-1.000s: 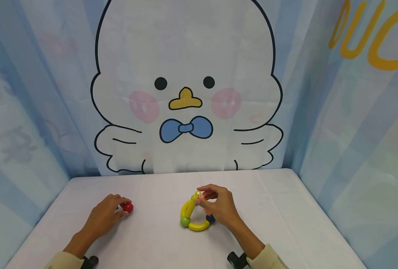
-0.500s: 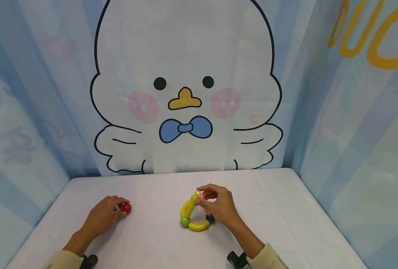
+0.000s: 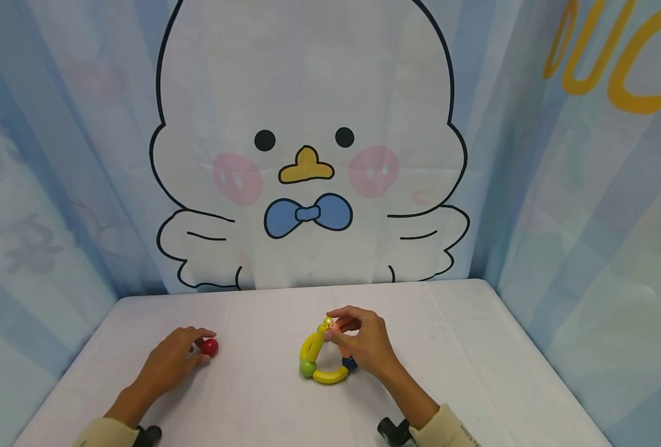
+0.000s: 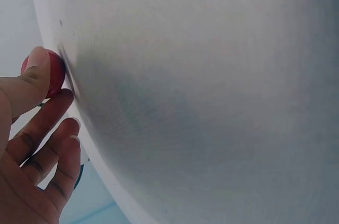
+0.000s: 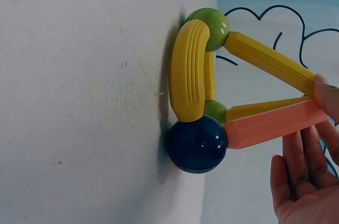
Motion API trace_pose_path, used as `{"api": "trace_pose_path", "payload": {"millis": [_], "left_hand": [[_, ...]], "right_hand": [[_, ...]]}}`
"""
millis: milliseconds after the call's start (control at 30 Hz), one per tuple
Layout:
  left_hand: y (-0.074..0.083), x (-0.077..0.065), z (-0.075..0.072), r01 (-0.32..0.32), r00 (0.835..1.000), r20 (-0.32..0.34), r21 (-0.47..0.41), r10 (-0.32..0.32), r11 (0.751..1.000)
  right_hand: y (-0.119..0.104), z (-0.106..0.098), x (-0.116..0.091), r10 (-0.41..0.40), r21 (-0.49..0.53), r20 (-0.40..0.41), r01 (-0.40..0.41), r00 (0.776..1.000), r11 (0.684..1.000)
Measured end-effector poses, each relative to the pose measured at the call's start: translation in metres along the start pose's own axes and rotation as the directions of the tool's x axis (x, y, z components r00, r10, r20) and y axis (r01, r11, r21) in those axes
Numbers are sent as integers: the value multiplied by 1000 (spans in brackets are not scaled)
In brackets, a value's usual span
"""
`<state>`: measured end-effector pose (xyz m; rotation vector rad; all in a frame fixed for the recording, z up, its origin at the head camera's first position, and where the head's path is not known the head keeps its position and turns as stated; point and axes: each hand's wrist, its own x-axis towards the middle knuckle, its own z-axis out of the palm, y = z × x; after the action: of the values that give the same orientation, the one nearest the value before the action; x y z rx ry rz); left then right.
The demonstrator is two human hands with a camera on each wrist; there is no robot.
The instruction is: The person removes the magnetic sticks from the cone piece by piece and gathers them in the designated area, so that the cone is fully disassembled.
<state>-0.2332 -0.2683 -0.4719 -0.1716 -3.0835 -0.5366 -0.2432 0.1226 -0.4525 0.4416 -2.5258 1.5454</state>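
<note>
My left hand (image 3: 169, 361) holds a red ball (image 3: 210, 347) between thumb and fingers, close over the left part of the table. In the left wrist view, thumb and index finger lie against the ball (image 4: 57, 74). My right hand (image 3: 368, 343) pinches the upper ends of straight sticks on a magnetic ball-and-stick frame. This frame stands mid-table: curved yellow sticks (image 5: 186, 73) join green balls (image 5: 214, 29) and a dark blue ball (image 5: 197, 147) at the base. Straight yellow sticks (image 5: 270, 64) and an orange stick (image 5: 275, 123) lean together at the top, partly hidden by the fingers.
A white cloth covers the table (image 3: 263, 410). Behind it hangs a curtain (image 3: 308, 248) printed with a cartoon duck, with blue patterned curtains (image 3: 588, 217) at the sides. Black wrist cameras (image 3: 393, 431) sit by the sleeves.
My left hand has shifted slightly left and toward me with the red ball. My right hand and the stick frame have stayed in place.
</note>
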Motion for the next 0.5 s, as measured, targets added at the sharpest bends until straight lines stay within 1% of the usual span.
{"api": "trace_pose_path", "payload": {"millis": [133,267,367,500], "left_hand": [[0,0,-1,6,1000,4,-4,-6,1000],[0,-2,-2,-2,1000,-7,0,2,1000],[0,-5,-2,-19,999,-34,18,20,1000],[1,-7,-3,-66,992,-102,45,70,997]], "right_hand": [[1,0,0,2,7,-3,-2,1000,1000],[1,1,0,10,9,-5,-10,1000,1000],[1,1,0,12,6,-6,-12,1000,1000],[1,1,0,5,3,-5,-5,1000,1000]]}}
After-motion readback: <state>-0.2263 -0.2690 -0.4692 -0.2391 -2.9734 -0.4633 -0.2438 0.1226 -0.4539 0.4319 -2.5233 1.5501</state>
